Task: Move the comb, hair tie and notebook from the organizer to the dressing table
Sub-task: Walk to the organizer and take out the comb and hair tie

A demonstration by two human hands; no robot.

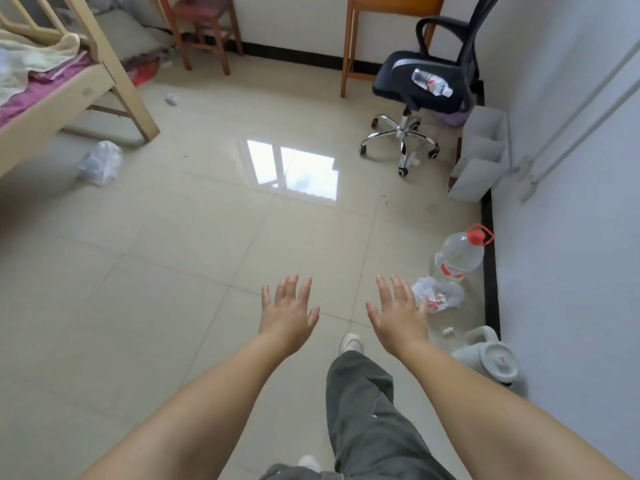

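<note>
My left hand (289, 315) and my right hand (398, 315) are stretched out in front of me over the tiled floor, palms down, fingers spread, holding nothing. No comb, hair tie or notebook shows in the head view. A white compartmented organizer-like box (479, 155) stands on the floor against the right wall; its contents are hidden from here. Wooden table legs (348, 46) rise at the back wall.
A black swivel chair (426, 84) carries a small water bottle (431, 81). A large water jug (459, 254), a plastic bag (438, 294) and a grey kettle (493, 358) line the right wall. A bed frame (52, 98) stands at left, a crumpled bag (100, 162) near it.
</note>
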